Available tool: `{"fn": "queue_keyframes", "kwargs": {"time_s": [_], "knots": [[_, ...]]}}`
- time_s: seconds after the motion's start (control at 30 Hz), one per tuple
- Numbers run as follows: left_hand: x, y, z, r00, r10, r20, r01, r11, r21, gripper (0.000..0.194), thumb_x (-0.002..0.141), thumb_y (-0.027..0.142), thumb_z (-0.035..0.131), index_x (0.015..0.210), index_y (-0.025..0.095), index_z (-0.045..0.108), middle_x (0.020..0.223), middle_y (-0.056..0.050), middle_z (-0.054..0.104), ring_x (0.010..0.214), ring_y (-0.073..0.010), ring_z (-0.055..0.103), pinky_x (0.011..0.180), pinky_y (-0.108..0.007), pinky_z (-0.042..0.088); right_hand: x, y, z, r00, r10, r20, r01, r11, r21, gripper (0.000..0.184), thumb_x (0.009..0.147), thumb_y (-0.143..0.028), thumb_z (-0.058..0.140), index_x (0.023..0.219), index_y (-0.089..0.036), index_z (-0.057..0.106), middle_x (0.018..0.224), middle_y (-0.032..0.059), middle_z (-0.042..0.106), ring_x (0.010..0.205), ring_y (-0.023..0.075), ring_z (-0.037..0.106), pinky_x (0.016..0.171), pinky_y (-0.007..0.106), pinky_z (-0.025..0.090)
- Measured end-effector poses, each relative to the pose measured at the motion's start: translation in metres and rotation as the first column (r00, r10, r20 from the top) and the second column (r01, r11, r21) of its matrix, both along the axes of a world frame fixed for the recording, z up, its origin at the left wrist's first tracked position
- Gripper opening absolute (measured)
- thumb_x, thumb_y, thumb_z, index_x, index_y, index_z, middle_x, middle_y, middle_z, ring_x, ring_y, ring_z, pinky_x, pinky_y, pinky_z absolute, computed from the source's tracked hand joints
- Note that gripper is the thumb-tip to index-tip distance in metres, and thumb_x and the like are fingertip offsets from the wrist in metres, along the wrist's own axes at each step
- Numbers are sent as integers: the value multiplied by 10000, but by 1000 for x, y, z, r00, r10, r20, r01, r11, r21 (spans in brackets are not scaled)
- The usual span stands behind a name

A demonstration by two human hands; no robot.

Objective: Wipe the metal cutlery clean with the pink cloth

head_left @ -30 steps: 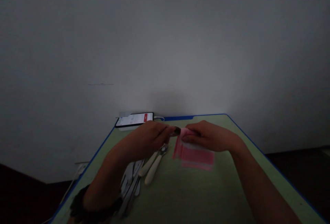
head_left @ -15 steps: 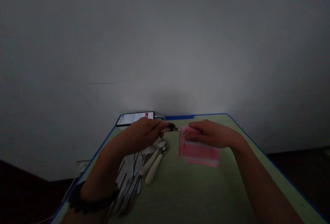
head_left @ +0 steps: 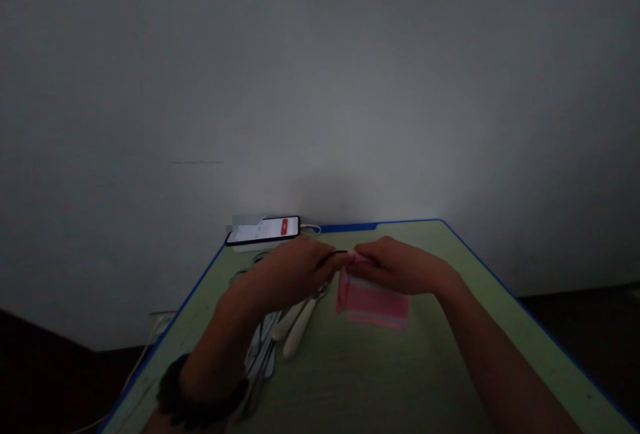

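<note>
Above the middle of the table, my left hand (head_left: pixel 305 267) is closed on a metal spoon (head_left: pixel 341 252). Only a thin dark edge of the spoon shows between my hands; its bowl was visible at my left fingers a moment ago. A pink cloth with white stripes (head_left: pixel 377 302) is pinched in my right hand (head_left: pixel 400 264), folded around the spoon's other end and hanging down below my fingers. Under my left forearm lies a pile of metal cutlery (head_left: pixel 260 354), partly hidden. Beside it rest two spoons with cream handles (head_left: pixel 300 331).
A phone with a lit screen (head_left: pixel 270 229) lies at the table's back left, a white cable (head_left: pixel 313 227) plugged into it. The green table (head_left: pixel 380 381) has a blue edge and stands against a grey wall (head_left: pixel 320 87).
My left hand has moved right, up close to my right hand, covering most of the spoon. The cloth has shifted slightly left and down. More of the phone now shows.
</note>
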State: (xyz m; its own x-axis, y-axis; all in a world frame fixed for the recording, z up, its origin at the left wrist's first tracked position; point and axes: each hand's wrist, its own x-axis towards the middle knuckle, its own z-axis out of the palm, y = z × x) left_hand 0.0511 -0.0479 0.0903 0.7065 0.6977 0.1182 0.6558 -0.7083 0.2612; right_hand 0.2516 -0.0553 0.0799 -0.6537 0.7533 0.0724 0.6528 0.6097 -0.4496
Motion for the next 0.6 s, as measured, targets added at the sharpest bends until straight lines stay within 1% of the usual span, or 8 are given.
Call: {"fn": "queue_keyframes", "kwargs": {"time_s": [0.1, 0.17, 0.23, 0.3, 0.4, 0.5, 0.57, 0.6], "knots": [[-7, 8, -3, 1000, 5, 6, -6, 999, 36, 412, 897, 381, 300, 789, 170, 637, 632, -3, 598, 552, -108, 502, 522, -222, 298, 1, 2, -3, 1000, -13, -5, 13, 1000, -10, 334, 873, -432, 347, 741, -161, 490, 653, -9, 513, 572, 82, 390, 526, 221, 256], [-15, 14, -5, 999, 36, 24, -37, 999, 9, 415, 897, 379, 289, 811, 170, 638, 637, -2, 598, 561, -107, 511, 534, -215, 319, 3, 4, -3, 1000, -17, 0, 17, 999, -33, 339, 876, -439, 338, 749, -163, 488, 669, -6, 524, 576, 85, 395, 527, 220, 263], [-25, 21, -7, 996, 74, 42, -73, 997, -25, 444, 898, 393, 271, 793, 166, 638, 622, 5, 592, 555, -102, 510, 545, -207, 338, 7, 5, -2, 1000, -12, 8, 13, 998, -58, 341, 876, -444, 335, 766, -162, 492, 688, -1, 533, 583, 87, 402, 527, 218, 271], [-35, 26, -9, 993, 110, 52, -108, 994, -31, 455, 895, 405, 266, 802, 171, 645, 618, 12, 589, 554, -100, 509, 549, -202, 347, 13, 7, -2, 1000, -13, 18, 14, 998, -64, 331, 869, -446, 352, 789, -160, 498, 715, 6, 543, 598, 92, 416, 533, 217, 282], [-51, 31, -10, 982, 181, 57, -181, 984, -1, 445, 888, 415, 273, 880, 186, 654, 607, 19, 582, 543, -100, 503, 535, -198, 344, 23, 11, -6, 998, -49, 30, 50, 998, -25, 300, 865, -425, 376, 810, -162, 508, 746, 18, 561, 631, 104, 445, 559, 221, 299], [-65, 34, -8, 957, 279, 77, -284, 956, 65, 420, 883, 407, 287, 983, 198, 638, 637, 13, 605, 552, -103, 519, 539, -200, 350, 32, 17, -12, 995, -93, 34, 93, 996, 12, 295, 878, -388, 352, 810, -162, 528, 756, 27, 579, 647, 112, 465, 576, 228, 309], [-70, 35, -7, 936, 340, 86, -348, 932, 104, 415, 882, 405, 291, 1005, 202, 632, 675, 3, 630, 571, -109, 536, 549, -203, 356, 34, 20, -17, 991, -111, 76, 112, 994, -2, 320, 867, -407, 364, 785, -156, 544, 726, 29, 578, 622, 113, 461, 551, 229, 305], [-70, 36, -7, 930, 356, 87, -365, 924, 114, 417, 882, 407, 292, 998, 202, 636, 690, -2, 639, 582, -112, 544, 554, -204, 359, 34, 21, -20, 989, -109, 104, 113, 993, -30, 337, 855, -431, 380, 773, -153, 554, 710, 29, 578, 606, 113, 459, 534, 230, 302]]}}
